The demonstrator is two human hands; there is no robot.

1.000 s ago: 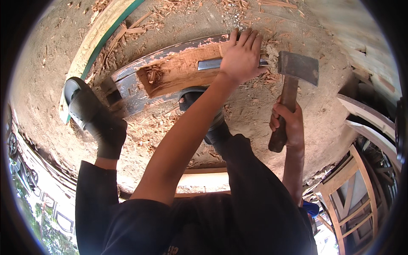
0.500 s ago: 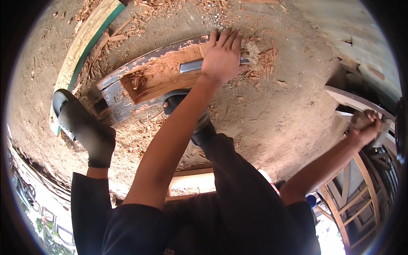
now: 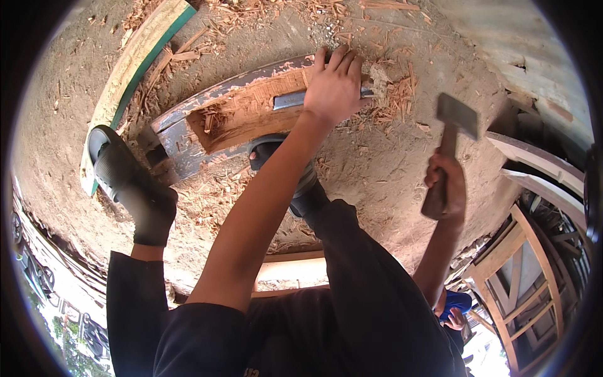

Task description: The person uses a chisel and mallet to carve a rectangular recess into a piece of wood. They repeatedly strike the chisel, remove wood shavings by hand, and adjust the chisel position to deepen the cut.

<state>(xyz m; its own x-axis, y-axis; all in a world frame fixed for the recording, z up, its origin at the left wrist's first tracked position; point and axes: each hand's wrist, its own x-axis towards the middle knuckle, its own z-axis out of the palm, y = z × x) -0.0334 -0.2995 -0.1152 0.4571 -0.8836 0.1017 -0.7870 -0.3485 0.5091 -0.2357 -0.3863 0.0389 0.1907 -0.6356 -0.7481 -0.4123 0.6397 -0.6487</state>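
A curved wooden plank (image 3: 232, 116) with grey paint and a freshly hewn orange-brown face lies on the dirt. My left hand (image 3: 334, 85) grips a grey metal chisel (image 3: 290, 99) laid on the plank's hewn face. My right hand (image 3: 447, 188) holds a hammer (image 3: 451, 135) by its wooden handle, with the metal head raised to the right of the plank. My two feet in dark sandals (image 3: 116, 169) press against the plank's near side.
Wood chips (image 3: 402, 100) litter the dirt around the plank. A pale board with a green edge (image 3: 135, 63) lies at upper left. Wooden frames (image 3: 534, 276) stand at lower right. Another person's hand on a blue object (image 3: 453, 305) shows near my right elbow.
The hammer was near the chisel, then swung far out to the right, and now it has come back up toward the plank. My left hand stayed on the chisel.
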